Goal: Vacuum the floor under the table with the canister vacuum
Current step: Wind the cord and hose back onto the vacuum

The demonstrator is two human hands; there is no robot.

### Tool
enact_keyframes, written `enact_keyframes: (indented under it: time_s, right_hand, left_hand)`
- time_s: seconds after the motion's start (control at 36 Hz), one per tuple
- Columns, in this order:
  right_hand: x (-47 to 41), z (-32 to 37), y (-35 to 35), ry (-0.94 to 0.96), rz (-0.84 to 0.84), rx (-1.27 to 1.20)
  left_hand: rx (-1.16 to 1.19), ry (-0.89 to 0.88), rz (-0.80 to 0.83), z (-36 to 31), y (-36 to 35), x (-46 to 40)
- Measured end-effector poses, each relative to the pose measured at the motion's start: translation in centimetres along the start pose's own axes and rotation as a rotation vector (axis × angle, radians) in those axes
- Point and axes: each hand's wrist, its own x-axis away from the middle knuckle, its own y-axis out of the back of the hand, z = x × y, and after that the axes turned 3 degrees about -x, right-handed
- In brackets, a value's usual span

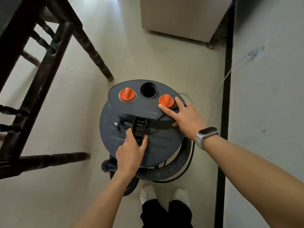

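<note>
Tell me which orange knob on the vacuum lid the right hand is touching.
The knob right of the open port: right hand fingers flank it. The other knob, left of the port, is untouched.

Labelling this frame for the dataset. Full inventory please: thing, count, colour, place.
canister vacuum: 1, dark grey, floor at centre
knobs: 2, orange, on the vacuum's top, left and right of an open round port
carry handle: 1, black, middle of the lid
hose: 1, black ribbed, curled round the vacuum's near side
cable: 1, white, along the wall at right
wooden furniture: dark brown legs and rungs, left
cabinet: 1, beige, top centre
floor: pale tiles
shoes: 2, white, bottom centre
watch: 1, pale strap, right wrist
left hand: on the carry handle
right hand: fingers spread around the right knob
</note>
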Motion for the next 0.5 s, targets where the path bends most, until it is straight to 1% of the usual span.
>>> enact_keyframes:
  time_s: [0.11,0.22,0.31,0.39,0.5]
  right_hand:
    - [-1.9,-0.5,0.7,-0.020,-0.001,-0.025]
    - [-3.8,-1.0,1.1,-0.067,-0.049,-0.030]
    - [-5.3,-1.2,2.0,-0.136,-0.088,-0.114]
    - [-7.2,-2.0,3.1,-0.193,-0.118,-0.217]
    - [-9.7,-2.6,3.9,-0.204,-0.184,-0.289]
  left_hand:
    - [0.043,-0.003,0.002,-0.9,0.7,-1.9]
    - [0.123,-0.038,0.004,-2.0,1.5,-4.1]
    - [0.168,-0.094,-0.015,-3.2,2.5,-6.5]
    - [0.200,-0.109,-0.041,-4.9,3.3,-8.8]
    - [0.225,-0.112,-0.075,-6.8,4.0,-11.8]
